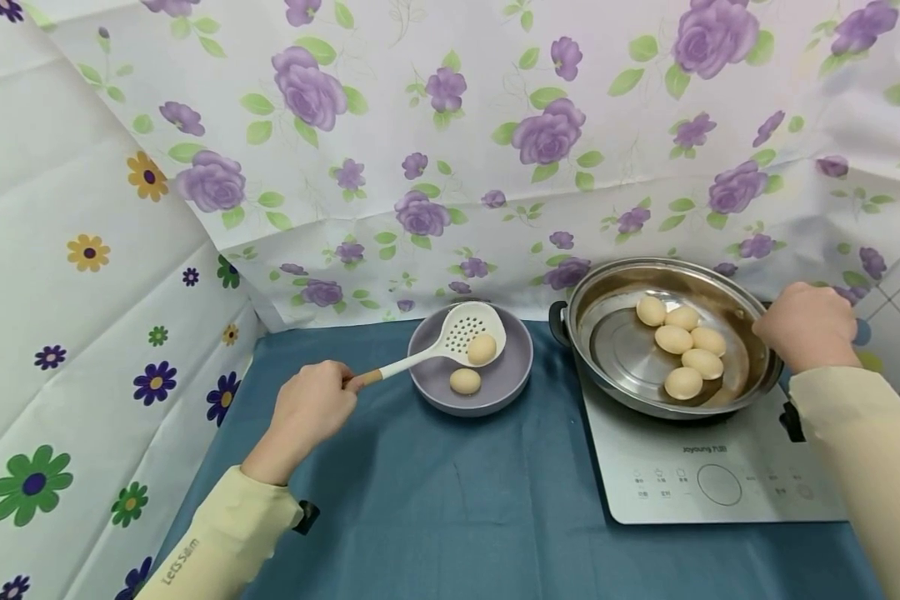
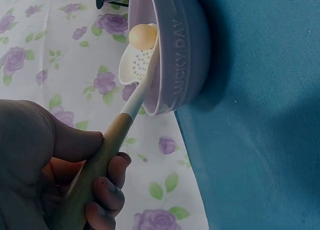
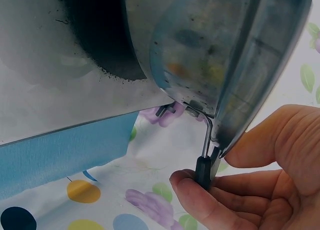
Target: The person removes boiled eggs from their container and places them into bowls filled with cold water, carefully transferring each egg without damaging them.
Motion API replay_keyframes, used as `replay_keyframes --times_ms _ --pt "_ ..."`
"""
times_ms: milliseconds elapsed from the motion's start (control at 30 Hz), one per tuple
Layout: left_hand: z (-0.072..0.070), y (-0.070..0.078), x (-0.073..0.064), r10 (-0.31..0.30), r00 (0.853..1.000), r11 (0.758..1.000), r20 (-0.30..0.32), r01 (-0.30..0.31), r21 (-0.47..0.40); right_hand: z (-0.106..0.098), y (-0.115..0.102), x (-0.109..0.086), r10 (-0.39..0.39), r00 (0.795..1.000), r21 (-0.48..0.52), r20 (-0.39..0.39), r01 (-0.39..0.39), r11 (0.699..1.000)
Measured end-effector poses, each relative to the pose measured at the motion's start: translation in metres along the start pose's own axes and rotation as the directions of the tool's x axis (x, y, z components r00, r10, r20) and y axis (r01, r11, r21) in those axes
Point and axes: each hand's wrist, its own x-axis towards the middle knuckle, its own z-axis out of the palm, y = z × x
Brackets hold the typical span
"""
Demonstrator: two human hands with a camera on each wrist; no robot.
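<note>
My left hand (image 1: 307, 408) grips the wooden handle of a white slotted ladle (image 2: 136, 98). The ladle's perforated head is over a purple-grey bowl (image 1: 427, 393) and carries one egg (image 1: 482, 349). A second egg (image 1: 465, 382) lies in the bowl, just below the ladle head. On the right, my right hand (image 1: 813, 325) holds the black side handle (image 3: 204, 171) of a wide steel pan (image 1: 618, 350), thumb near the rim and fingers under the handle. Several eggs (image 1: 673, 339) lie inside the pan, toward its right half.
The pan stands on a white induction cooktop (image 1: 645, 500) with a printed control panel. Its other black handle (image 1: 559, 323) points toward the bowl. Blue cloth (image 1: 457, 508) covers the table, and a flowered curtain (image 1: 390, 167) hangs close behind bowl and pan.
</note>
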Motion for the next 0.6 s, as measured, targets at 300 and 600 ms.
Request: replay_keyframes --times_ms 300,600 --pt "0.0028 0.0002 -0.0005 0.004 0.999 1.0 -0.037 -0.004 0.014 0.0001 -0.0006 0.0014 -0.001 1.0 -0.013 -0.006 0.001 1.0" --pt "0.0051 0.0013 0.0008 0.01 0.998 0.999 -0.069 -0.008 0.039 0.0016 0.0013 0.0016 -0.004 1.0 -0.006 -0.001 0.004 1.0"
